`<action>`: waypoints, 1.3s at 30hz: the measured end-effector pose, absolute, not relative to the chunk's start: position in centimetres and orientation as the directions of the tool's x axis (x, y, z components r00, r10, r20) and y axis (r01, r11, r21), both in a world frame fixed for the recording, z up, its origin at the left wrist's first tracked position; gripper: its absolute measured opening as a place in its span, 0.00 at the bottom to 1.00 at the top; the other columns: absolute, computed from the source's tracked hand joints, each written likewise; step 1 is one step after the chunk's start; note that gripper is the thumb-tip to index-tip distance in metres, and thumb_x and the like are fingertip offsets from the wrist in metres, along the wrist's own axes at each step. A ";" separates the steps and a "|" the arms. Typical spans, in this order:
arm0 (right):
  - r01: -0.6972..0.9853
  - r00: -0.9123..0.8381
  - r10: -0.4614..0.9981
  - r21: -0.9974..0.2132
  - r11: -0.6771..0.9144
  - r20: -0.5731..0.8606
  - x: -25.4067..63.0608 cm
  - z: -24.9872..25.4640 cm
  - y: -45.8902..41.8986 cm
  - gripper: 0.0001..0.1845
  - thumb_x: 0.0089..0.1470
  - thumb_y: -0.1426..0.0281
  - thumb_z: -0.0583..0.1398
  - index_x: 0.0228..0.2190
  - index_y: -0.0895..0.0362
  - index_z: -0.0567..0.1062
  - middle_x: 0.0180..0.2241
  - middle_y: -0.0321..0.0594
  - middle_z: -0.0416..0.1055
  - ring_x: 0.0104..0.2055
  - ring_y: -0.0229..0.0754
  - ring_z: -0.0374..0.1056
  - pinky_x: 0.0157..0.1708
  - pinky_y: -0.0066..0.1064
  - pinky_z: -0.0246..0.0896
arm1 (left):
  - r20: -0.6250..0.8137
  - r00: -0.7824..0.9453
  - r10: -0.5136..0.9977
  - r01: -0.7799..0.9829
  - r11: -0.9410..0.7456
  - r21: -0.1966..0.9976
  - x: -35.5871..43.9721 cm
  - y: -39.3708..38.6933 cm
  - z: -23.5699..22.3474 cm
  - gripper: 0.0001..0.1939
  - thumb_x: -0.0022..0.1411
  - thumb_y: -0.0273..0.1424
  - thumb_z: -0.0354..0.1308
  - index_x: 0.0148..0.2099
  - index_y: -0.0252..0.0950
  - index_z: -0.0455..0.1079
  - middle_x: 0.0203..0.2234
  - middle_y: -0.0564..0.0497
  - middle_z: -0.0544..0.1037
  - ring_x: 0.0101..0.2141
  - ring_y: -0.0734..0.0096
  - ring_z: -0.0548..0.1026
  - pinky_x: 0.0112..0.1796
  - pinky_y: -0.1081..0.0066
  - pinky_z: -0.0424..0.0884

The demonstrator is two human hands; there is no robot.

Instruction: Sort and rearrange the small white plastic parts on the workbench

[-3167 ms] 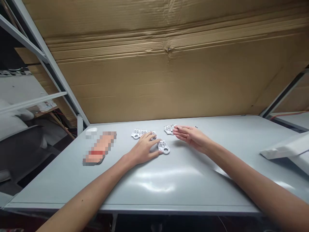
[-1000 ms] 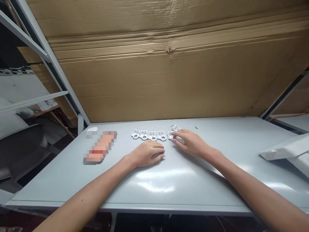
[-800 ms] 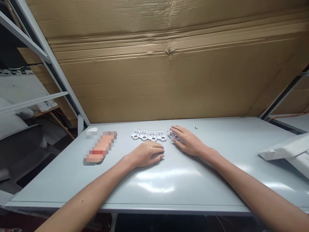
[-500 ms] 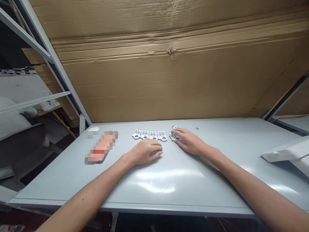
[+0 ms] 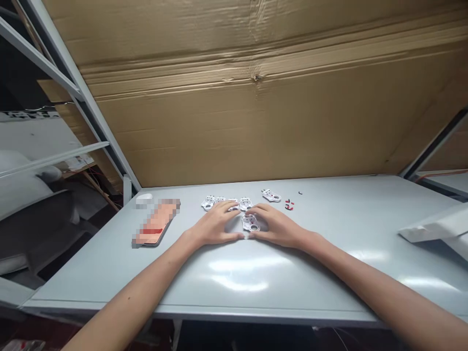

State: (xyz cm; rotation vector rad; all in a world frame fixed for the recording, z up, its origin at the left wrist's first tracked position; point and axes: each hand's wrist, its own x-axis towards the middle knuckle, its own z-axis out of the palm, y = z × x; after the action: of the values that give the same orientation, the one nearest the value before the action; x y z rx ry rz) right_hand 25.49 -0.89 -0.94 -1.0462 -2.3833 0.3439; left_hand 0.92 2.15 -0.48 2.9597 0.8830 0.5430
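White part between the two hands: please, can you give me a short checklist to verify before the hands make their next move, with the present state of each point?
1. White part on the table, between left hand and right hand: ok.
2. Left hand open, thumb and fingers apart: ok.
3. Right hand firmly gripping the part: cannot tell; its fingers and thumb are around it, contact is unclear.
4. Row of white parts in full view: not ok; the left hand partly covers it.
5. Separate white part clear of both hands: ok.
6. Small red and black pieces clear of both hands: ok.
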 end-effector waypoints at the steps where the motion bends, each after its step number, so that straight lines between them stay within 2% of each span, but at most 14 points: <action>1: 0.609 -0.569 0.739 -0.419 0.674 0.362 25.4 -1.0 -0.9 0.24 0.56 0.57 0.63 0.52 0.53 0.71 0.47 0.49 0.72 0.47 0.52 0.69 0.45 0.44 0.67 | 0.324 0.780 0.535 0.528 -0.841 0.116 0.9 2.1 -0.5 0.31 0.62 0.49 0.61 0.61 0.36 0.67 0.62 0.36 0.66 0.62 0.47 0.62 0.60 0.49 0.61; 3: 0.610 -0.545 0.736 -0.412 0.677 0.402 25.6 -0.9 -0.7 0.25 0.55 0.56 0.64 0.52 0.51 0.71 0.49 0.49 0.71 0.50 0.53 0.68 0.47 0.46 0.67 | 0.330 0.778 0.535 0.523 -0.842 0.132 1.0 2.1 -0.6 0.29 0.62 0.47 0.61 0.60 0.38 0.68 0.62 0.39 0.66 0.62 0.48 0.63 0.60 0.49 0.60; 5: 0.608 -0.529 0.725 -0.399 0.686 0.441 26.2 -0.9 -0.3 0.21 0.57 0.58 0.62 0.51 0.50 0.73 0.49 0.47 0.72 0.51 0.52 0.68 0.49 0.46 0.66 | 0.336 0.776 0.535 0.522 -0.842 0.135 1.1 2.0 -0.7 0.27 0.63 0.46 0.61 0.59 0.39 0.69 0.62 0.39 0.66 0.62 0.48 0.63 0.60 0.49 0.60; 8: 0.610 -0.527 0.711 -0.376 0.698 0.465 26.7 -1.0 0.0 0.12 0.60 0.61 0.60 0.43 0.52 0.77 0.45 0.46 0.74 0.47 0.50 0.70 0.48 0.44 0.66 | 0.333 0.769 0.546 0.532 -0.835 0.140 1.4 1.8 -0.8 0.26 0.63 0.45 0.60 0.58 0.37 0.70 0.61 0.38 0.66 0.61 0.47 0.63 0.60 0.50 0.61; 11: 0.621 -0.519 0.734 -0.398 0.676 0.438 26.5 -1.3 0.0 0.09 0.61 0.65 0.58 0.39 0.53 0.79 0.40 0.45 0.75 0.42 0.47 0.71 0.42 0.41 0.67 | 0.328 0.762 0.559 0.539 -0.827 0.156 1.7 1.6 -0.8 0.26 0.63 0.45 0.61 0.58 0.36 0.69 0.61 0.37 0.67 0.61 0.48 0.63 0.60 0.51 0.61; 15: 0.623 -0.511 0.765 -0.445 0.644 0.391 25.7 -1.1 -0.5 0.10 0.61 0.68 0.57 0.35 0.54 0.79 0.36 0.43 0.77 0.37 0.45 0.72 0.38 0.38 0.67 | 0.341 0.748 0.569 0.534 -0.822 0.199 2.2 1.5 -0.8 0.25 0.64 0.43 0.61 0.59 0.37 0.69 0.60 0.38 0.68 0.60 0.49 0.65 0.59 0.51 0.63; 21: 0.574 -0.518 0.744 -0.474 0.668 0.422 25.3 -0.9 -0.7 0.12 0.62 0.69 0.56 0.34 0.54 0.81 0.34 0.43 0.77 0.33 0.43 0.72 0.35 0.35 0.67 | 0.361 0.748 0.556 0.507 -0.831 0.231 2.4 1.6 -0.8 0.18 0.67 0.41 0.59 0.55 0.39 0.71 0.58 0.40 0.70 0.59 0.51 0.67 0.57 0.52 0.65; 29: 0.601 -0.480 0.725 -0.417 0.682 0.494 25.8 -1.4 -0.4 0.13 0.63 0.68 0.54 0.37 0.54 0.80 0.36 0.44 0.80 0.36 0.46 0.74 0.38 0.38 0.67 | 0.357 0.751 0.556 0.522 -0.830 0.196 2.5 1.6 -0.8 0.18 0.67 0.40 0.59 0.56 0.39 0.71 0.57 0.40 0.70 0.59 0.51 0.67 0.57 0.53 0.66; 34: 0.565 -0.331 0.778 -0.548 0.617 0.534 26.3 -0.6 -0.4 0.12 0.62 0.68 0.53 0.35 0.52 0.77 0.35 0.41 0.80 0.36 0.46 0.75 0.38 0.41 0.68 | 0.347 0.756 0.554 0.525 -0.831 0.183 2.5 1.6 -0.9 0.19 0.67 0.40 0.59 0.57 0.38 0.70 0.57 0.41 0.71 0.59 0.52 0.66 0.58 0.54 0.65; 37: 0.441 -0.211 0.840 -0.718 0.539 0.500 26.3 0.2 -0.3 0.13 0.61 0.60 0.57 0.32 0.53 0.77 0.34 0.42 0.79 0.38 0.47 0.75 0.40 0.41 0.69 | 0.349 0.759 0.550 0.524 -0.834 0.174 2.4 1.6 -0.9 0.19 0.68 0.40 0.58 0.57 0.39 0.70 0.57 0.41 0.70 0.59 0.52 0.66 0.57 0.53 0.65; 39: 0.302 -0.120 0.895 -0.843 0.445 0.429 26.3 0.7 -0.2 0.15 0.58 0.56 0.61 0.32 0.55 0.77 0.35 0.44 0.79 0.39 0.48 0.75 0.41 0.42 0.70 | 0.356 0.761 0.542 0.518 -0.839 0.168 2.4 1.6 -0.9 0.19 0.68 0.40 0.58 0.57 0.38 0.70 0.57 0.40 0.70 0.59 0.51 0.67 0.57 0.53 0.65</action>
State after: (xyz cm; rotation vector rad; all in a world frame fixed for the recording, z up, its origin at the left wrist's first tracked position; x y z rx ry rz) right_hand 26.31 -0.19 0.66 -1.0529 -1.6617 0.7172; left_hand 2.38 1.63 -0.95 2.8927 0.8713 0.6126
